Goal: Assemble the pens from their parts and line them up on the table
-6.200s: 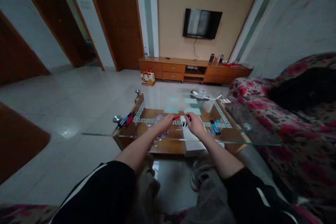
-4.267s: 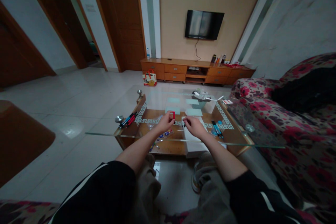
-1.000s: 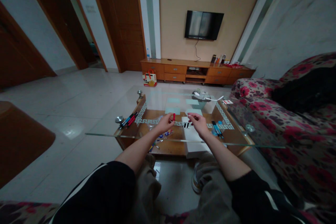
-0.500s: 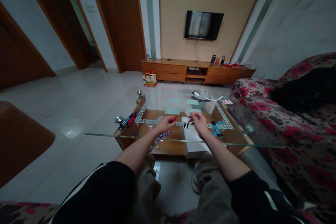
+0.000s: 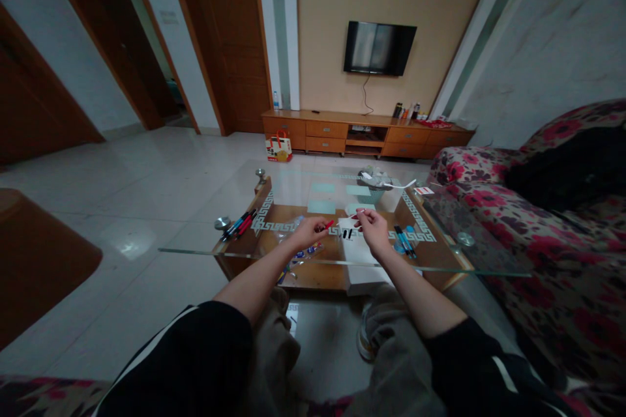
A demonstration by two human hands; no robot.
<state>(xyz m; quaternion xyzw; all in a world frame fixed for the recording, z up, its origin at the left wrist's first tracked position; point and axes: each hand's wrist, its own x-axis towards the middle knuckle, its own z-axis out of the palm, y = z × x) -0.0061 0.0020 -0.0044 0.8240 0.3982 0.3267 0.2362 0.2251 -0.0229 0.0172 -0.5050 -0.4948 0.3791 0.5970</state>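
Over the glass table (image 5: 195, 250), my left hand (image 5: 309, 232) is closed on a short red pen part (image 5: 329, 225), which sticks out past the fingertips towards the right. My right hand (image 5: 374, 232) pinches a thin whitish stick with a reddish end (image 5: 355, 214), perhaps a pen refill; it is too small to be sure. The two hands are apart. Two small black pieces (image 5: 347, 233) lie on the glass just left of my right hand. Beneath and beside my left wrist is a clear plastic packet (image 5: 313, 249) with blue and red print.
Red, blue and black pens (image 5: 242, 224) lie at the table's left. Several blue and black pens (image 5: 405, 241) lie at its right. A white box (image 5: 364, 267) stands on the shelf under the glass. Behind the table is a lined basket (image 5: 374, 194); a flowered sofa (image 5: 562, 254) flanks the right.
The red pen part in my left hand has tipped from steep to flatter, pointing right. My right fingers have shifted slightly on the thin stick. The things on the table have stayed put.
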